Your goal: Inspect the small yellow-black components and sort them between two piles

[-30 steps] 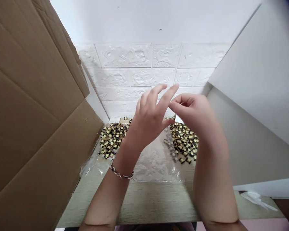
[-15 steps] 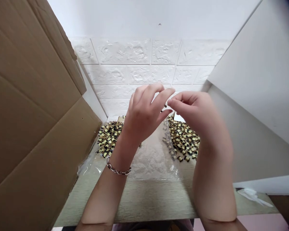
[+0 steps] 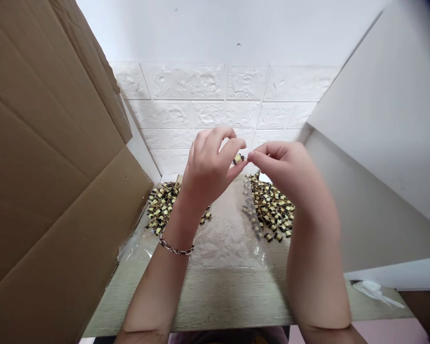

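Between the thumb and index finger of my left hand [image 3: 210,165] is a small transformer coil [image 3: 238,158], wrapped in yellow tape with black ends. The other fingers of that hand are curled above it. My right hand [image 3: 290,167] is closed in a pinch, its thumb and index fingertips right beside the coil's right end. Whatever lies between those fingertips is too small to make out. Both hands are raised above the tabletop. Below them, similar coils lie in a left heap [image 3: 160,205] and a right heap [image 3: 274,205], many with thin brownish wires.
A clear plastic bag [image 3: 222,243] lies flat on the wood-grain table [image 3: 232,296] between the heaps. Cardboard [image 3: 50,157] walls the left side, and a white panel [image 3: 387,119] stands on the right. Some white strips [image 3: 376,291] lie at the right front edge. Behind is a white brick-pattern wall [image 3: 208,81].
My left thumb and index finger have closed round the coil, which now shows more clearly. The right hand keeps its pinch near the same place. The view has tilted slightly.
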`<state>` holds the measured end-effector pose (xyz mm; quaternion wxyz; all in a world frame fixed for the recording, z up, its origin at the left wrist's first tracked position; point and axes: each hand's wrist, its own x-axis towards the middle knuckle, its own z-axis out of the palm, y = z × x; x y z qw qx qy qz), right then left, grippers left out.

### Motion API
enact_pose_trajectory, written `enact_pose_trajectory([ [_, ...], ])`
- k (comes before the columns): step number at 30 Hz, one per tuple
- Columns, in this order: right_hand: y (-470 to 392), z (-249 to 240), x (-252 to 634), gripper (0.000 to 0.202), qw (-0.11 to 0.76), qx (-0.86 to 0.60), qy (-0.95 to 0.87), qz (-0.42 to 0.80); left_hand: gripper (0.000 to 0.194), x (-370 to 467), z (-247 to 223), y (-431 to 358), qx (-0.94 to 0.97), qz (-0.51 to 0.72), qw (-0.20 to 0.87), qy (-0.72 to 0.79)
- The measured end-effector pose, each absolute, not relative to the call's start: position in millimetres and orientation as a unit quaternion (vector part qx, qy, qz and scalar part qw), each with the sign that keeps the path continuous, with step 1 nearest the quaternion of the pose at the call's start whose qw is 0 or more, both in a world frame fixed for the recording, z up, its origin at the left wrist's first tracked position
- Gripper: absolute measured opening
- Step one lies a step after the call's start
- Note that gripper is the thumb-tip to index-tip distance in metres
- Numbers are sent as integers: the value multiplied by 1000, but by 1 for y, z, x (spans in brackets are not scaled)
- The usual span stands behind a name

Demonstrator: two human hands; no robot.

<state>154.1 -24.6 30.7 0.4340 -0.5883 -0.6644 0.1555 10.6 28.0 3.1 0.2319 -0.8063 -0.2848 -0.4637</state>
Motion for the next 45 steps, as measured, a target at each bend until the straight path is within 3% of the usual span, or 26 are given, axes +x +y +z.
enact_pose_trajectory([
  [11, -9, 20, 157, 20, 452, -580, -660, 153, 14, 25, -7, 25, -793, -461, 250, -309],
  [19, 2, 12, 158, 20, 451, -599, -653, 109, 20, 29, -12, 27, -819, -419, 172, -351],
  [26, 12, 8, 153, 29, 425, -611, -663, 81, 13, 25, -15, 40, -831, -402, 141, -358],
  [45, 8, 10, 160, 31, 390, -591, -693, 140, 18, 5, -10, 47, -870, -346, 139, -323],
])
